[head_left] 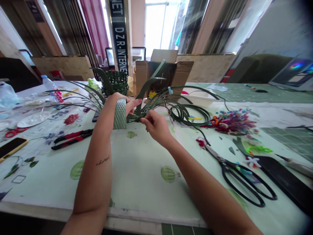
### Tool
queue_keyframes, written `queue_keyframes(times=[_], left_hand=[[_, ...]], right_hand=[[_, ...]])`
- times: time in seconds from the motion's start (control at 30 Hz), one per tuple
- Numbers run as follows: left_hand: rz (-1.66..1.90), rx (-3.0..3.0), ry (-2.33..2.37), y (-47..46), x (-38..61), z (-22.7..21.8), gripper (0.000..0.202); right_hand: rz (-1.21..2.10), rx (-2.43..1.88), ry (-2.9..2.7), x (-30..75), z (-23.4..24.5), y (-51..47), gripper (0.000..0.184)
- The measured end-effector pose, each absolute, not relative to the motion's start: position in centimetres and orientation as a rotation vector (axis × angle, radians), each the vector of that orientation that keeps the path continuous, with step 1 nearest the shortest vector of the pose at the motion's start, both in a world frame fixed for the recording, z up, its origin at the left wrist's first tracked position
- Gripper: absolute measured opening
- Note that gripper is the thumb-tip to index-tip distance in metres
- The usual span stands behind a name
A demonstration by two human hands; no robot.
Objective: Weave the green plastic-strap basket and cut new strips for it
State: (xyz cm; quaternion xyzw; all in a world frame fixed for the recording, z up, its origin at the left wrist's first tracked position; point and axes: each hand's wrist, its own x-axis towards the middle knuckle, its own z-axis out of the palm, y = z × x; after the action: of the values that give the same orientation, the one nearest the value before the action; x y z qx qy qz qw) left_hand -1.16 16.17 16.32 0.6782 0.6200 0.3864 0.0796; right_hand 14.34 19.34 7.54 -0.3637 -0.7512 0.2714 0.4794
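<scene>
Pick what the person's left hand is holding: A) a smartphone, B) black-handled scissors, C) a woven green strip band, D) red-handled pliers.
C. The left hand is closed on the woven green strip band, which shows just in front of its fingers.
</scene>
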Motion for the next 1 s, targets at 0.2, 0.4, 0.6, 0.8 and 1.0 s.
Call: queue_keyframes(times=[0.2, 0.4, 0.6, 0.8, 1.0], left_hand=[[1.147, 2.046, 1.859, 16.0, -1.0, 16.2, 0.04], [1.071, 1.939, 1.963, 15.3, -0.6, 17.3, 0.049], [1.1, 1.981, 1.907, 15.6, -0.9, 16.9, 0.048], [1.172, 2.129, 1.784, 16.2, -1.1, 16.1, 0.044], [1.155, 2.156, 1.773, 16.4, -1.4, 15.9, 0.04]], right_hand=[[0.871, -0.887, -1.65, 14.2, 7.6, 19.7, 0.032], [1.172, -1.079, -1.673, 16.4, 8.6, 20.8, 0.046], [1.071, -1.157, -1.674, 15.8, 8.3, 20.6, 0.046], [0.648, -1.2, -1.848, 15.1, 8.0, 20.4, 0.029], [0.261, -0.923, -1.995, 15.1, 8.8, 19.8, 0.039]])
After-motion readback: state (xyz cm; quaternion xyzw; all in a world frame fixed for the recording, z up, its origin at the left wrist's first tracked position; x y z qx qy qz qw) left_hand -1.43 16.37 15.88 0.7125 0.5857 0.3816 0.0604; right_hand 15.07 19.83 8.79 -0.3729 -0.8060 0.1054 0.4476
